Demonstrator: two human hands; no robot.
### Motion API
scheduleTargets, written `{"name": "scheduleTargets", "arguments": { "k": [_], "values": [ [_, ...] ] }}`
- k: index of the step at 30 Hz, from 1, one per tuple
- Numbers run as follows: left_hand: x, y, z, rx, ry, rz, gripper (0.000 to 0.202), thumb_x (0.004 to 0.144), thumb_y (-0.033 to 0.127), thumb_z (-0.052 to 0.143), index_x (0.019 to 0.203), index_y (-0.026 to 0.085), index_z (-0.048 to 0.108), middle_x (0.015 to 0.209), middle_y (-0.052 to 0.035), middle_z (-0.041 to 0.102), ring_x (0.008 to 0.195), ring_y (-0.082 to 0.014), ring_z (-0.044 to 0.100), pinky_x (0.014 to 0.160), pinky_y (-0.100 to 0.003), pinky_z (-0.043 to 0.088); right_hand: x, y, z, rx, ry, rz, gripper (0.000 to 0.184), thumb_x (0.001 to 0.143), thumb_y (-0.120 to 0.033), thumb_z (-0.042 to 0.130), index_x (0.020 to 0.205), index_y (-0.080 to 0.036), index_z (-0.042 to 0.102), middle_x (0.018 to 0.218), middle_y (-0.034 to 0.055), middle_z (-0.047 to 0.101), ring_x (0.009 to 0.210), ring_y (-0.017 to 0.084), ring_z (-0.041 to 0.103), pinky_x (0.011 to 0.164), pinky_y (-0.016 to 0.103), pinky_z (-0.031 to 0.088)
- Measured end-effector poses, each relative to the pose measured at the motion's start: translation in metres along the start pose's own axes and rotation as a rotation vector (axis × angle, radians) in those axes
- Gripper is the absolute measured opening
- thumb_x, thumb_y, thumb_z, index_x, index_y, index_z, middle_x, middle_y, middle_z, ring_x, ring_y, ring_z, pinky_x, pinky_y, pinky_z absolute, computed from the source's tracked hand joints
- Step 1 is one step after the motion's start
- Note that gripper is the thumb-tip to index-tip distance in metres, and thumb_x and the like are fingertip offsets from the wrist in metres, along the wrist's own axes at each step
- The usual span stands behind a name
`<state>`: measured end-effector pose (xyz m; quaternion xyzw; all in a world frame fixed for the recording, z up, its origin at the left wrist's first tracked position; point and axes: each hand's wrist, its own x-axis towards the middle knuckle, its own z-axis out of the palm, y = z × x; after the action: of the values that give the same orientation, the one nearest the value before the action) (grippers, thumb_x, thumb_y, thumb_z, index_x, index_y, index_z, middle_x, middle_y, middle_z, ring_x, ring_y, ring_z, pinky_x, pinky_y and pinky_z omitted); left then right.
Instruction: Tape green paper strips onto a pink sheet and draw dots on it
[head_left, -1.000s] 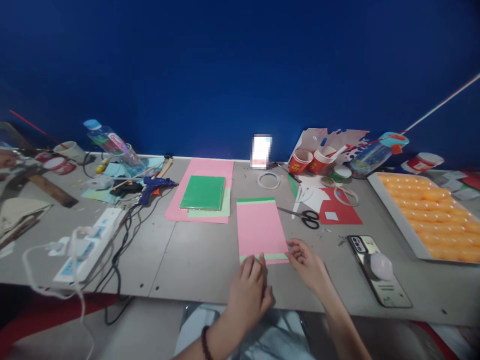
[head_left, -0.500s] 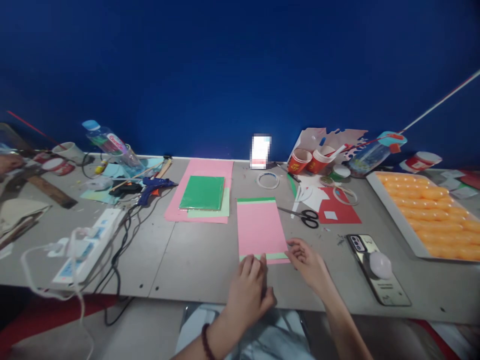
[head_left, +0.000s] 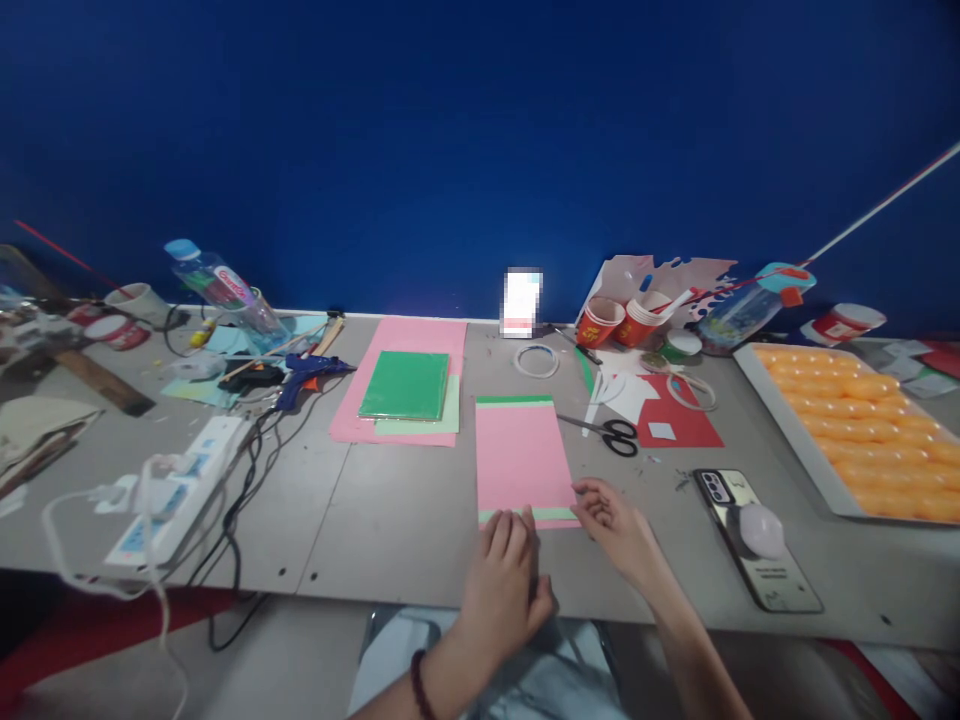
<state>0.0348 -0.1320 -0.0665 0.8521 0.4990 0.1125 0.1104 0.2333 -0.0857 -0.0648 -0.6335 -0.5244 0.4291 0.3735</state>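
Note:
A pink sheet of paper (head_left: 521,455) lies before me on the table, with a green strip (head_left: 514,400) along its far edge and a pale green strip (head_left: 555,514) across its near end. My left hand (head_left: 504,575) rests with its fingers stretched over the near edge, partly covering the pale strip. At the near right corner, my right hand (head_left: 616,528) pinches the sheet between thumb and fingers. Black-handled scissors (head_left: 619,438) lie just right of the sheet, their blade tips hidden.
Left stand a green pack (head_left: 405,386) on pink paper, a blue glue gun (head_left: 311,372) and a power strip (head_left: 180,490) with cables. To the right are paper cups (head_left: 600,325), red paper (head_left: 679,425), a phone (head_left: 787,580) and a tray of orange objects (head_left: 787,455).
The pink sheet has shifted very slightly right. My left hand has slid slightly right too; my right hand stays at the corner.

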Motion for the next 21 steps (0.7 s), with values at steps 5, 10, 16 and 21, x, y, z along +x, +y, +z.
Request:
{"name": "scheduleTargets", "arguments": {
  "k": [5,10,16,21],
  "values": [
    [0.001,0.0021,-0.0001,0.024,0.012,-0.015,0.069,0.083,0.033,0.047,0.144,0.004,0.035,0.129,-0.0136,0.053,0.122,-0.0319,0.041,0.107,-0.044,0.033,0.0003,0.0,-0.0006,-0.023,-0.004,-0.011,0.031,0.076,-0.041,0.064,0.096,-0.018,0.061,0.068,-0.0006,0.057,0.057,0.013,0.053,0.054,0.024,0.045],
    [0.0012,0.0039,0.0019,0.032,-0.015,-0.019,0.071,0.083,0.036,0.046,0.145,0.006,0.032,0.13,-0.0132,0.052,0.122,-0.0322,0.041,0.108,-0.046,0.03,0.0004,-0.0028,-0.0016,-0.068,0.002,-0.038,0.031,0.076,-0.042,0.064,0.096,-0.018,0.061,0.067,-0.0002,0.058,0.055,0.013,0.052,0.054,0.025,0.046],
    [0.0014,0.0046,0.0005,0.046,-0.024,-0.013,0.07,0.083,0.035,0.045,0.146,0.006,0.031,0.131,-0.0133,0.051,0.124,-0.0308,0.04,0.111,-0.044,0.026,0.0019,-0.0023,-0.0032,-0.058,-0.019,-0.023,0.032,0.075,-0.043,0.064,0.095,-0.019,0.061,0.069,0.0003,0.058,0.058,0.014,0.055,0.055,0.026,0.047],
    [0.0022,0.005,-0.0016,0.056,-0.018,-0.01,0.069,0.083,0.036,0.045,0.145,0.006,0.034,0.13,-0.0136,0.052,0.122,-0.0314,0.041,0.108,-0.044,0.03,0.0032,-0.0004,-0.004,-0.068,-0.019,-0.03,0.031,0.074,-0.043,0.064,0.094,-0.02,0.061,0.069,0.0006,0.059,0.058,0.015,0.055,0.056,0.026,0.047]
  ]
}}
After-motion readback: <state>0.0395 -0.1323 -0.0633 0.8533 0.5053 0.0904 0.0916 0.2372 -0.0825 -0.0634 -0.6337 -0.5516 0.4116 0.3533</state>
